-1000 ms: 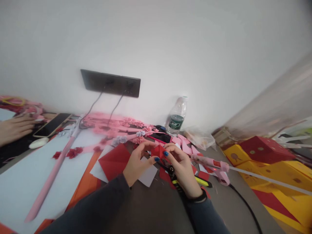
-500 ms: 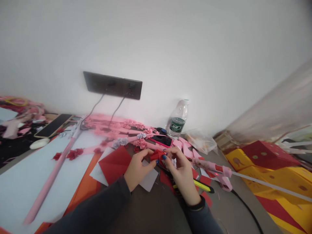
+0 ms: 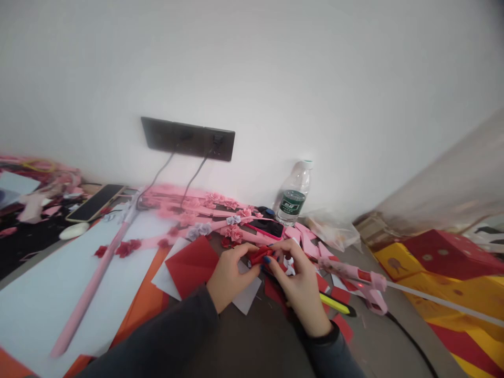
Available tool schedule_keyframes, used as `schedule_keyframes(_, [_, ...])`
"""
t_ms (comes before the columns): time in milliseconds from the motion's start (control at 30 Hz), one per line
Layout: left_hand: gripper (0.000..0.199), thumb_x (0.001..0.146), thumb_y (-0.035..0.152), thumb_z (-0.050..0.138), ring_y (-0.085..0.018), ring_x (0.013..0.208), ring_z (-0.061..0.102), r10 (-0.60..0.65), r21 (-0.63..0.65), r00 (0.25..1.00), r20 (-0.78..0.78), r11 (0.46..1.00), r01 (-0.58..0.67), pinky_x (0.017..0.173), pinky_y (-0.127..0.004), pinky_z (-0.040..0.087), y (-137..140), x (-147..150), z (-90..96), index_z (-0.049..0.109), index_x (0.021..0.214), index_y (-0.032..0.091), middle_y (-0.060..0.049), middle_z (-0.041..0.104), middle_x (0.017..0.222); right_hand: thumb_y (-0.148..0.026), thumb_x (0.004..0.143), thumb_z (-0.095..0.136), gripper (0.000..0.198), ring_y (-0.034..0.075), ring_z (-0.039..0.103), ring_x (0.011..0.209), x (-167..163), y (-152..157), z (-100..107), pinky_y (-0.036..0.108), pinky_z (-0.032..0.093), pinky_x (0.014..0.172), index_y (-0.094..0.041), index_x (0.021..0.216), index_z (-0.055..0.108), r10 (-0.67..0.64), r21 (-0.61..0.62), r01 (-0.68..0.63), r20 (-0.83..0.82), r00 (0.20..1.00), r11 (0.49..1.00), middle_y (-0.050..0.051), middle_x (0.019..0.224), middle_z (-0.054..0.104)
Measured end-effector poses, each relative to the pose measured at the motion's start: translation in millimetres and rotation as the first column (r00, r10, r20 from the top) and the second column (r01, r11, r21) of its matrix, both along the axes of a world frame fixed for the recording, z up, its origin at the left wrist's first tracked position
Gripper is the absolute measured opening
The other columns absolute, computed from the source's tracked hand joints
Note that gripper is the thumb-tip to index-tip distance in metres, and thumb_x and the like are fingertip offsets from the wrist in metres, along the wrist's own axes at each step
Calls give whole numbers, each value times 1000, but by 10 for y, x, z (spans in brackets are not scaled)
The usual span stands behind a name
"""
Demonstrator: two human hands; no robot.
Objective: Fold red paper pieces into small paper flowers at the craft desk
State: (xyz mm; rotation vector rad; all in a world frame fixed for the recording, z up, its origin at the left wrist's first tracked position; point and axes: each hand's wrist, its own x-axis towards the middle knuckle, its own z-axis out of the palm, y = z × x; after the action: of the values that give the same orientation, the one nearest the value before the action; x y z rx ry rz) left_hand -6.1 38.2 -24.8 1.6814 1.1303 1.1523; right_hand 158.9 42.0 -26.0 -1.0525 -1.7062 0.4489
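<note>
A small folded piece of red paper (image 3: 260, 255) is pinched between my two hands above the table. My left hand (image 3: 230, 275) grips its left side with thumb and fingers. On its right side, my right hand (image 3: 297, 278) presses it between a blue-nailed thumb and fingertips. The fingers cover part of its shape. A flat red paper sheet (image 3: 192, 265) lies left of my left hand over white sheets. Right of my right hand rest a pink glue gun (image 3: 370, 286) with a long glue stick and a yellow-black cutter (image 3: 334, 303).
A water bottle (image 3: 293, 197) stands by the wall, behind a phone (image 3: 268, 228). Pink strips with paper flowers (image 3: 232, 233) spread across the back. At left are a pink rod (image 3: 90, 294) and another phone (image 3: 96, 202). Yellow and red boxes (image 3: 444, 262) stand at right.
The red paper is turned and looks flatter and narrower between my fingers. Both hands keep hold of it. The whole view has shifted slightly, so everything sits a little farther right.
</note>
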Motion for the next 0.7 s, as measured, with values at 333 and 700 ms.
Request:
schedule_keyframes(333, [26,79,15,59,-20,88,68,-30,-54,996,84,998,35,77,-27,51,-8,5,11,67,104,14,-7,74,99,-16,90,57,13,20,57,81,15,3,16,33,45,74,-23,98,64,53,33,-53,-7,999,998,3,86,62])
schedule_keyframes(700, [26,81,16,57,-23,94,69,-58,-49,992,114,997,64,82,-30,53,-14,13,16,66,106,14,-8,75,103,-24,90,58,8,22,57,84,-5,-19,71,37,46,77,-23,96,64,45,-12,-46,-92,995,999,6,91,62])
